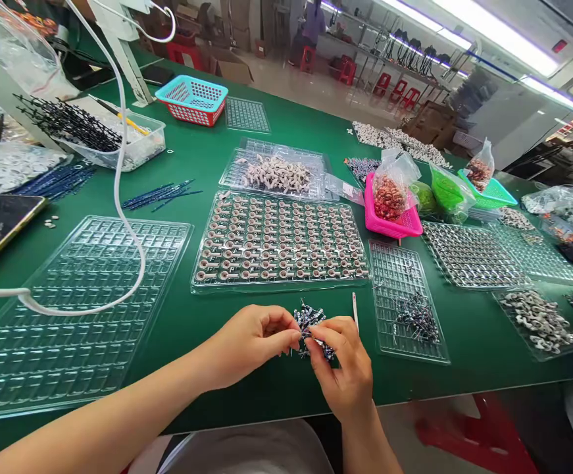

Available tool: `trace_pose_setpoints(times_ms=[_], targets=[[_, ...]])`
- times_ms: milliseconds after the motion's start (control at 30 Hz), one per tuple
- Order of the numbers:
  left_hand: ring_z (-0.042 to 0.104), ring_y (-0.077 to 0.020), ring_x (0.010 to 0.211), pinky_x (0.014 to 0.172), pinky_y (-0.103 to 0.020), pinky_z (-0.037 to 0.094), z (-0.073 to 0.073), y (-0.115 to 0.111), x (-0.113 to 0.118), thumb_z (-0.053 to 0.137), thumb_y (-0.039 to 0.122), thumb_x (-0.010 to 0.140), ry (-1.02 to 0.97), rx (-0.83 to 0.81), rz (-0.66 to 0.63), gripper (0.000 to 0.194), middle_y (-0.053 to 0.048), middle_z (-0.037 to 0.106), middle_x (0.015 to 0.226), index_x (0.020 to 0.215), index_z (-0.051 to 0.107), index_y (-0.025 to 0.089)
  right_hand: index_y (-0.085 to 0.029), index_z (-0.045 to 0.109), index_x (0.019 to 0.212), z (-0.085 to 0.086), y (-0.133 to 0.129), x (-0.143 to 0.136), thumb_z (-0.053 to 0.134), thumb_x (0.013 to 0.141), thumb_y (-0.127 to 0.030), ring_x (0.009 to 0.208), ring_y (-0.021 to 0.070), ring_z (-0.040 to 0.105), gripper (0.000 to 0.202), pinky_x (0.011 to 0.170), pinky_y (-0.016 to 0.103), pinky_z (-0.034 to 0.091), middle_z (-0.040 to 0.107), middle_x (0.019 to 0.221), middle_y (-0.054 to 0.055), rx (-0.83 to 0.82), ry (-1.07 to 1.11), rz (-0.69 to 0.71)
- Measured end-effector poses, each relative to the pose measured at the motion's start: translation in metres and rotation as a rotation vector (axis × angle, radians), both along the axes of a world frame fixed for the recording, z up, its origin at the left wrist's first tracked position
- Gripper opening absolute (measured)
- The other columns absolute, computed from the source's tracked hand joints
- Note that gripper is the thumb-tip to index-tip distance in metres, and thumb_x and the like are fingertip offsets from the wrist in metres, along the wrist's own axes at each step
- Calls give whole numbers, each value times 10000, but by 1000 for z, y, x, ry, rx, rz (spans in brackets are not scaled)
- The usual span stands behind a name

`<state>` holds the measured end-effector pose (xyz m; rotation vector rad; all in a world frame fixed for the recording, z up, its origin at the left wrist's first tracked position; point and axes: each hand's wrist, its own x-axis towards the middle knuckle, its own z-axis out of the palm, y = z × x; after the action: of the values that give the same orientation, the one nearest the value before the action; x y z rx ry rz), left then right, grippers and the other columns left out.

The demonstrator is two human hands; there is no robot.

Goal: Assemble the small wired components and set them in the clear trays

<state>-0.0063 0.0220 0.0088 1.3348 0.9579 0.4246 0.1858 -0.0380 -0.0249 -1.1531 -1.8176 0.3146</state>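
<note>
Green surface point(306, 131) ahead, and remotely I've got left hand point(271, 336) and right hand point(343, 362) pinching, seemingly, a thin-leaded part point(304, 334), the pile point(310, 313) just beneath them: fine handling, I'd judge, needing steady control next.

Green tabletop point(182, 329), white cable point(117, 187), hot-pink basket point(393, 226) — and a parts pile point(310, 314) speckled dark blue and silver.

Loose heap of small dark-and-silver wire-legged parts point(310, 315) on the green tabletop point(276, 392)
</note>
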Motion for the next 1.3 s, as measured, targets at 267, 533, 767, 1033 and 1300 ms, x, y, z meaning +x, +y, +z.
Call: trace_pose_setpoints(times_ms=[267, 533, 767, 1033, 1300], targets=[[622, -163, 754, 694, -258, 454, -1, -9, 1, 542, 332, 914, 111, 349, -2, 218, -7, 715, 805, 870, 710, 200, -235, 618, 1052, -1, -2, 2, 587, 912, -106, 842, 177, 623, 193, 736, 338, 532, 657, 914, 40, -132, 15, -7], [600, -138, 655, 660, -268, 492, -1, 3, 2, 652, 424, 830, -110, -192, -14, 278, -15, 684, 734, 781, 645, 150, -224, 587, 1077, -6, 2, 1, 614, 877, -40, 822, 186, 595, 273, 724, 359, 503, 645, 897, 45, 16, -65, 15], [572, -102, 572, 613, -256, 468, -8, 4, 3, 767, 395, 719, -286, -464, 36, 302, 14, 646, 675, 757, 591, 152, -201, 589, 1102, -6, 3, 1, 596, 879, -12, 858, 185, 581, 293, 743, 359, 509, 636, 935, 60, 46, -62, 65], [536, -96, 542, 579, -240, 426, 3, -3, 1, 763, 321, 688, -370, -511, -17, 260, 32, 586, 584, 710, 565, 153, -193, 588, 1078, -1, -3, 1, 571, 865, 13, 849, 186, 573, 297, 733, 359, 502, 605, 919, 58, 56, 114, 153], [526, -120, 612, 623, -262, 429, 22, -15, -13, 642, 304, 770, -181, -215, -85, 169, 29, 575, 656, 731, 544, 171, -214, 582, 1036, 0, -19, 10, 543, 887, -14, 847, 172, 570, 252, 733, 332, 488, 580, 903, 38, -67, 224, 182]])
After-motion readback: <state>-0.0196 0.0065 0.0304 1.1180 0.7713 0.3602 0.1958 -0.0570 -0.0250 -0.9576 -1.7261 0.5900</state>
